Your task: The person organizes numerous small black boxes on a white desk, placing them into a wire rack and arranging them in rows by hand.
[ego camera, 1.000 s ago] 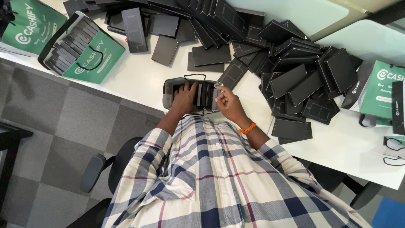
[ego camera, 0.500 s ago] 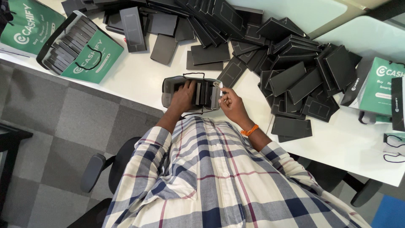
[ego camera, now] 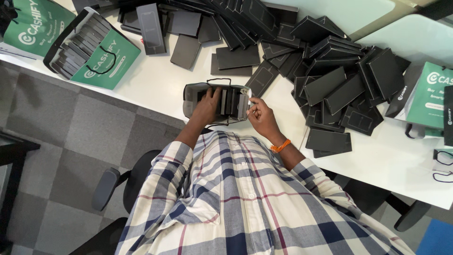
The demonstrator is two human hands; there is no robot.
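Two hands at one open grey paper bag (ego camera: 191,100) near the white table's (ego camera: 155,89) front edge: left hand (ego camera: 207,106) spread inside on upright black flat boxes (ego camera: 230,101), right hand (ego camera: 260,115) pinching the bag's rim. Risk: the bag could tip floorward under the push. Loose black boxes (ego camera: 330,85) crowd the right; the left has bare room.

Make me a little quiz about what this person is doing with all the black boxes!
1. True or false: the left hand is inside the open bag in front of the person.
2. What colour is the band on the right hand's wrist?
A) blue B) orange C) white
3. Fill in: the big pile of black boxes lies on a ____ table.

Key:
1. True. It rests on the boxes standing in the bag.
2. B.
3. White.
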